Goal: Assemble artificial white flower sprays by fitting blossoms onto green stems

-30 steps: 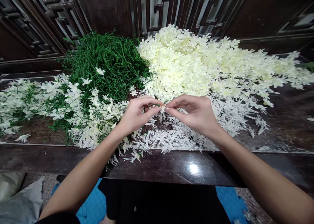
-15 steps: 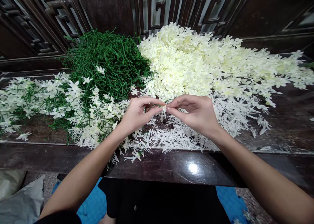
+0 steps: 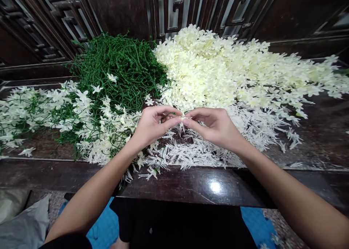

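Thumb and forefinger of my left hand [image 3: 156, 123] pinch a thin green plastic stem [image 3: 171, 114]. From the other side, my right hand [image 3: 211, 124] pinches a small white artificial flower [image 3: 182, 120] at the stem's tip. The fingertips of both hands nearly meet and hide most of the joint. Behind my left hand rises a heap of green stems [image 3: 120, 71]. Beyond my right hand spreads a large pile of cream flower heads [image 3: 215, 71]. Thin white plastic pieces [image 3: 196, 152] lie under and around my hands.
Flowers on green stems [image 3: 65, 111] cover the left part of the dark wooden bench [image 3: 196, 183]. A carved wooden back [image 3: 120, 12] closes off the far side. Below the bench are a blue cloth [image 3: 105, 223] and pale sacks [image 3: 24, 220].
My right hand has shifted slightly left, bringing its fingertips closer to those of my left hand around the flower. The piles look the same.
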Demonstrator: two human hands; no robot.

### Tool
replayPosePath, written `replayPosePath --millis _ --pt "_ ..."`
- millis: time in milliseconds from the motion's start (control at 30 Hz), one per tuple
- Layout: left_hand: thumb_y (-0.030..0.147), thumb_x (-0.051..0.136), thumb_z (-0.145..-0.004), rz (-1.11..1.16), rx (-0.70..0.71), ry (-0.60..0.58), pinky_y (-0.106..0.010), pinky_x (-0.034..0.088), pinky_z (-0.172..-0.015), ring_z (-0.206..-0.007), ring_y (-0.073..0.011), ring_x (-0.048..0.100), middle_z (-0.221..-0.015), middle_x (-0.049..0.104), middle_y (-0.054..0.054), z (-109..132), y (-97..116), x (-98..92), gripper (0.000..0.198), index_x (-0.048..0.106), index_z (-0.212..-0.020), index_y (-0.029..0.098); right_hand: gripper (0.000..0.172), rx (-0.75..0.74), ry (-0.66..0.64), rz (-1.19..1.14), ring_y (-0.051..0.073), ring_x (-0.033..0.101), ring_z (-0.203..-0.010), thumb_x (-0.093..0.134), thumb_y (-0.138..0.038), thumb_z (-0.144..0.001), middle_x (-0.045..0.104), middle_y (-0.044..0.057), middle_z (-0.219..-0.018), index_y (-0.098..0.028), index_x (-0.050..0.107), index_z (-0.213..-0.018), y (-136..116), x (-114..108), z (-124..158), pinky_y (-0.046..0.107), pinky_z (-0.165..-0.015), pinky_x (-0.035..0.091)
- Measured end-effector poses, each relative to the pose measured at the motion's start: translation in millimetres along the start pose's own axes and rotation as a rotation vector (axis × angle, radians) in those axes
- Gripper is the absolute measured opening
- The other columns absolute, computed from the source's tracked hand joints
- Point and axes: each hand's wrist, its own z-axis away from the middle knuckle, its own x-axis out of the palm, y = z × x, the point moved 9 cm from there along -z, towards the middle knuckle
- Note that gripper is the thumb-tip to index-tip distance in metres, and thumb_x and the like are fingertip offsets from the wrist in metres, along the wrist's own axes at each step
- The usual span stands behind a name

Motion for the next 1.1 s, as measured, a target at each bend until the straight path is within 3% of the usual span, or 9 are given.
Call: replayPosePath --millis 167,367,433,567,800,1100 --pt "0.027 0.080 -0.084 0.014 -0.005 -0.032 -0.029 0.059 -0.072 -0.082 -0.0163 0.072 -0.092 0.081 -0.007 0 -4 4.3 0.019 0.080 -0.099 0.016 0.017 0.009 0.024 0.010 0.019 0.070 -0.069 0.084 -0.040 -0.085 0.079 0.003 -0.081 -0.025 0.080 -0.079 0 -3 -1 0.036 -0.062 0.062" --pt "0.032 0.064 -0.097 -0.140 0.012 -0.073 -0.033 0.057 -0.085 -0.102 -0.0192 0.072 -0.114 0.080 -0.011 -2 -10 8.5 0.025 0.078 -0.110 0.016 0.016 0.022 0.116 0.006 0.023 0.076 -0.077 0.085 -0.039 -0.083 0.080 0.006 -0.087 -0.026 0.077 -0.082 1 -17 -1 0.043 -0.071 0.068" --pt "0.029 0.058 -0.100 -0.191 0.034 -0.092 -0.031 0.055 -0.077 -0.092 -0.0173 0.071 -0.104 0.081 -0.009 -1 -8 9.9 0.024 0.079 -0.103 0.018 0.016 0.008 0.109 0.004 0.024 0.077 -0.077 0.083 -0.039 -0.085 0.080 0.006 -0.086 -0.025 0.076 -0.085 -1 -19 -1 0.043 -0.072 0.069" --pt "0.027 0.058 -0.100 -0.179 0.015 -0.108 -0.027 0.044 -0.058 -0.064 -0.0121 0.059 -0.084 0.079 -0.004 -1 -8 11.2 0.021 0.078 -0.097 0.018 0.015 -0.002 0.066 0.058 0.021 0.074 -0.065 0.079 -0.039 -0.089 0.077 0.004 -0.076 -0.026 0.074 -0.084 -5 -16 -1 0.037 -0.057 0.066" --pt "0.026 0.060 -0.098 -0.152 0.010 -0.121 -0.028 0.047 -0.065 -0.070 -0.0126 0.064 -0.081 0.077 -0.002 0 -3 13.0 0.019 0.075 -0.090 0.019 0.007 -0.002 0.024 0.066 0.018 0.073 -0.065 0.075 -0.028 -0.090 0.078 0.003 -0.080 -0.026 0.074 -0.083 -6 -10 -1 0.033 -0.056 0.065" --pt "0.026 0.056 -0.101 -0.293 0.166 -0.149 -0.028 0.048 -0.069 -0.073 -0.0137 0.065 -0.083 0.076 -0.003 5 3 18.2 0.021 0.074 -0.092 0.019 0.012 -0.026 -0.034 0.170 0.019 0.070 -0.067 0.069 -0.031 -0.093 0.077 0.003 -0.081 -0.023 0.076 -0.086 -1 -7 1 0.036 -0.057 0.060"
